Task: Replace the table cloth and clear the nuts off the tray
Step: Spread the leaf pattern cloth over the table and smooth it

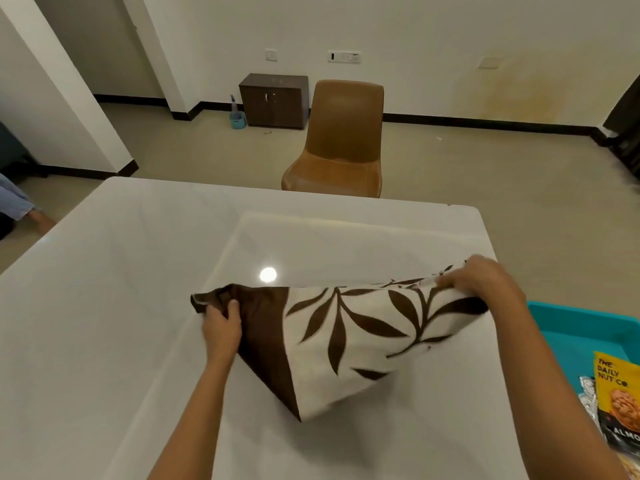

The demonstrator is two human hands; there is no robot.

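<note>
Soft, even indoor light is filling the room. 1 round glare spot is shining on the glossy bench (104, 306), reflecting a lamp overhead. A faint shadow is lying under the lifted cloth (346, 341). The right hand (485, 282) is smearing slightly with motion blur. Wide-angle distortion is bending the bench edges and wall (450, 36) lines, and the nut packet (616, 393) at the right edge is looking soft.

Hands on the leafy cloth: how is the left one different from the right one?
The left hand grips the cloth's plain brown corner, bunched up; the right hand holds its cream, leaf-printed edge. The left hand is over the table's middle; the right hand is near the teal tray. Both lift one cloth.
</note>
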